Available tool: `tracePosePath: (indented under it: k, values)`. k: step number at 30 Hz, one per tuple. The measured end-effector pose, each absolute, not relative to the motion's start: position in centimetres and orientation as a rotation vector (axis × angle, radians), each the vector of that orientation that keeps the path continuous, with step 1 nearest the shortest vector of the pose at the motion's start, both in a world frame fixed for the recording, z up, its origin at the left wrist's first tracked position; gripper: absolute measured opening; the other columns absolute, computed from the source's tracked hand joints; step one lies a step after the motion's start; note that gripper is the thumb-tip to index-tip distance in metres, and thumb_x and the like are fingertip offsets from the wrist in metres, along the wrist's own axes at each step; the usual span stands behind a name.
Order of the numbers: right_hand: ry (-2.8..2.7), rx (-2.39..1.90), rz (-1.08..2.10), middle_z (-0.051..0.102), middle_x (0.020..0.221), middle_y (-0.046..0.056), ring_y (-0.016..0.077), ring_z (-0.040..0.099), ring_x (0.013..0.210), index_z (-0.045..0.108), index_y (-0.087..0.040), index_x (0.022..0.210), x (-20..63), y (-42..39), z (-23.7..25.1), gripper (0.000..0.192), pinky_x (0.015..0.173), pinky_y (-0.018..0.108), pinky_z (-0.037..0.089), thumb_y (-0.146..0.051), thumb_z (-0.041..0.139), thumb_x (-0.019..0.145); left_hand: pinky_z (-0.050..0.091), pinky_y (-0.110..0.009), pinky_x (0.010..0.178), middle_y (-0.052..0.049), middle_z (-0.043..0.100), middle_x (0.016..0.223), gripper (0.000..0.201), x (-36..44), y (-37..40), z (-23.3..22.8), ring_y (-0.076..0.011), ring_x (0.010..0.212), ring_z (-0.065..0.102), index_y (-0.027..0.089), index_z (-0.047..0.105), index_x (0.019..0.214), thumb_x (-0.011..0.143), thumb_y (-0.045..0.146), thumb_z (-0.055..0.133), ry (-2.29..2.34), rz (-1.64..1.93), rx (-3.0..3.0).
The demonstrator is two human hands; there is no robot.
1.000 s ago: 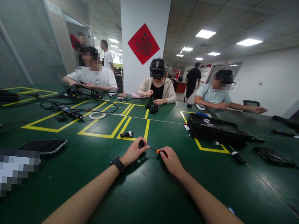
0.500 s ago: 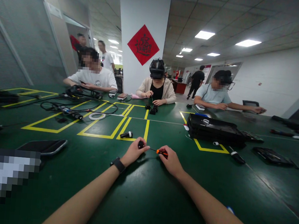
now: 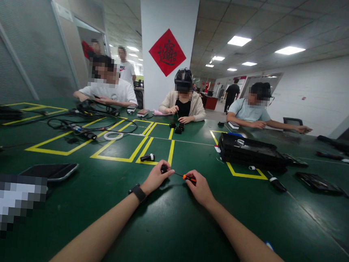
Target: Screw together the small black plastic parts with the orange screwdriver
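My left hand (image 3: 155,179), with a black watch on the wrist, pinches a small black part (image 3: 164,169) against the green table (image 3: 166,228). In my right hand (image 3: 199,187) is a small screwdriver with an orange and black handle (image 3: 188,177). Its thin shaft points left and its tip meets the black part. Both hands rest on the table just in front of the yellow taped squares.
A black cylinder with a white end (image 3: 147,157) lies just beyond my hands. A dark tablet (image 3: 50,170) sits at the left, a black case (image 3: 250,151) at the right. Cables (image 3: 83,123) and a white ring (image 3: 113,135) lie farther back. Three people sit across the table.
My hands have hardly moved; the screwdriver handle shifted very slightly. A person in black in the background has walked farther away.
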State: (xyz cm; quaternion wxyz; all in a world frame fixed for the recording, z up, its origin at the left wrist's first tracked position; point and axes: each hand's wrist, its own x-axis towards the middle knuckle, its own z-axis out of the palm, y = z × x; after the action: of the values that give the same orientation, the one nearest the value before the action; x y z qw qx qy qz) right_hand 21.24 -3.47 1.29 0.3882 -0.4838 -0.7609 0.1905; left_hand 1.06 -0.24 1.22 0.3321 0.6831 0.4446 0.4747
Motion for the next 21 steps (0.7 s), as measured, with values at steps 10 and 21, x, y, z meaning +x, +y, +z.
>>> tracePosePath:
  k: [10, 21]
  values:
    - [-1.932, -1.232, 0.489, 0.058, 0.089, 0.003, 0.0153, 0.053, 0.084, 0.056, -0.018, 0.090, 21.22, -3.31, 1.11, 0.015, 0.079, 0.032, 0.042, -0.017, 0.050, 0.076, 0.039, -0.025, 0.067, 0.002, 0.054, 0.073, 0.020, 1.04, -0.12, 1.05, -0.0120, 0.067, 0.050, 0.018, 0.051, 0.081, 0.075, 0.038, 0.053, 1.154, 1.253, 1.794]
    - [-1.933, -1.227, 0.498, 0.059, 0.089, 0.003, 0.0150, 0.054, 0.083, 0.056, -0.019, 0.091, 21.34, -3.26, 1.02, 0.016, 0.078, 0.031, 0.042, -0.017, 0.050, 0.077, 0.041, -0.025, 0.067, 0.002, 0.057, 0.069, 0.023, 1.02, 0.25, 0.62, -0.0130, 0.067, 0.054, 0.018, 0.051, 0.081, 0.077, 0.040, 0.050, 1.128, 1.232, 1.767]
